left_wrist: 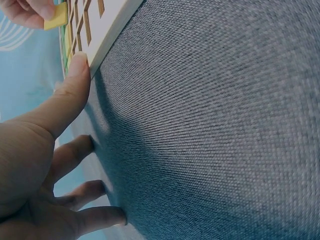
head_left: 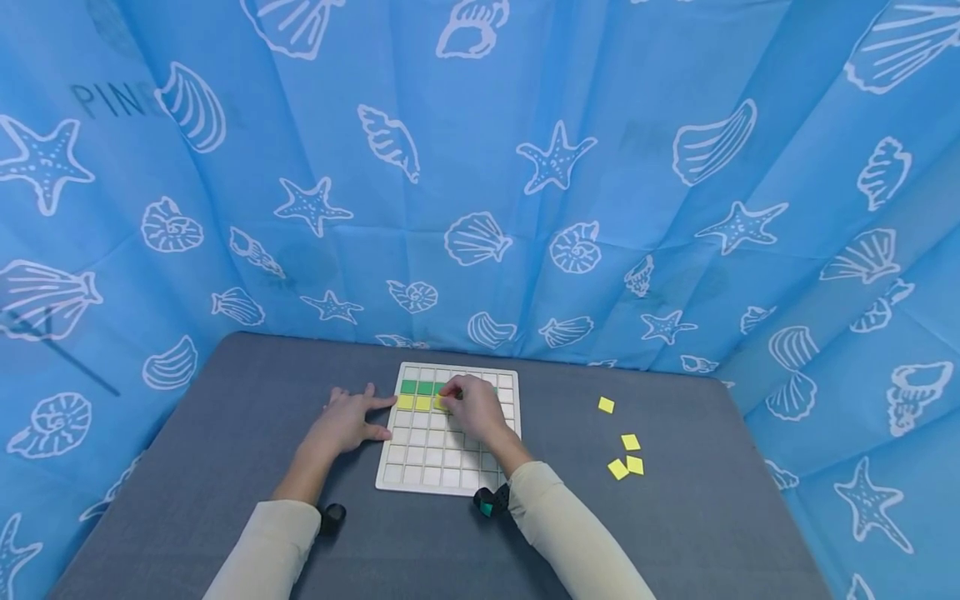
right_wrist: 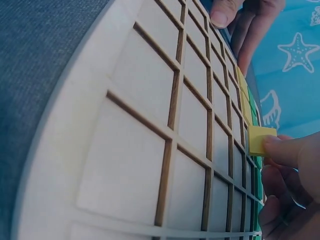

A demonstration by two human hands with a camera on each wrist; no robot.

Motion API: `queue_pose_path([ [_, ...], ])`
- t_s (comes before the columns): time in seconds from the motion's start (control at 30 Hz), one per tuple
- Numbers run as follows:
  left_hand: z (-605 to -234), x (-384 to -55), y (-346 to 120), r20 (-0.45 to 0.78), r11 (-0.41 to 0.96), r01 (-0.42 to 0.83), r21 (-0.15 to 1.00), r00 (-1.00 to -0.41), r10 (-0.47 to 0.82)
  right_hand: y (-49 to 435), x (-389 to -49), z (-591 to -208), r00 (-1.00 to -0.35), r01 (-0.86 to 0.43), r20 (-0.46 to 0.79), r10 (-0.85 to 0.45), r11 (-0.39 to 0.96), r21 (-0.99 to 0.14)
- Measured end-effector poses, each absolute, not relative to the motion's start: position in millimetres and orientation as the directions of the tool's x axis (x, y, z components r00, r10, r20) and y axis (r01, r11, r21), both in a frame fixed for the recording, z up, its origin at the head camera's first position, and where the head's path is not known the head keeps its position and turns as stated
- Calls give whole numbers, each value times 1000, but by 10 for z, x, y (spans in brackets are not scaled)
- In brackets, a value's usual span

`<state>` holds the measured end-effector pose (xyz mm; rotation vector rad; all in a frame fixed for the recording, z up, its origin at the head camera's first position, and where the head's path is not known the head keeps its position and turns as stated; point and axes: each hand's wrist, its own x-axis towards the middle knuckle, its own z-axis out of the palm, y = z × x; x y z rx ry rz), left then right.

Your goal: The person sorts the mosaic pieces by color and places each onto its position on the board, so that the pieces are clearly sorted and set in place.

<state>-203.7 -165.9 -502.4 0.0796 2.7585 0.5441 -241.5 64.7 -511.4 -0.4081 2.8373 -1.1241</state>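
A white gridded board (head_left: 420, 456) lies on the grey table, its square cells divided by thin raised ridges. Green tiles (head_left: 408, 387) fill part of one row near its far side. Just below them, yellow tiles (head_left: 405, 402) sit in the leftmost cells of another row. My right hand (head_left: 474, 407) pinches a yellow tile (right_wrist: 261, 140) between thumb and fingers, over the cell beside those yellow ones. At the board's left edge my left hand (head_left: 348, 421) rests with fingers spread; its thumb (left_wrist: 77, 67) touches the rim and its other fingertips touch the cloth.
Several loose yellow tiles (head_left: 630, 442) lie on the grey table (head_left: 697, 517) to the right of the board. A blue curtain (head_left: 525, 208) with white shells and starfish stands behind the table and along its sides. Dark devices (head_left: 333, 514) are worn at both wrists.
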Motion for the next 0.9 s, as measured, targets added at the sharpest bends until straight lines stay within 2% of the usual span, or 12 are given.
queue_pose_path([
  [0.27,-5021,-2040,-1661,-320,926,-30,376,-942,100,616,-2429,-5127,-960,-233,33,-278,727,-646],
  [0.57,-5020,-2035,-1654,-319,922,-29,386,-942,104,616,-2372,-5091,-940,-321,57,-336,820,-474],
  [0.9,-5031,-2034,-1670,-302,919,-7,394,-945,122,648,-2321,-5080,-914,-392,57,-401,841,-372],
])
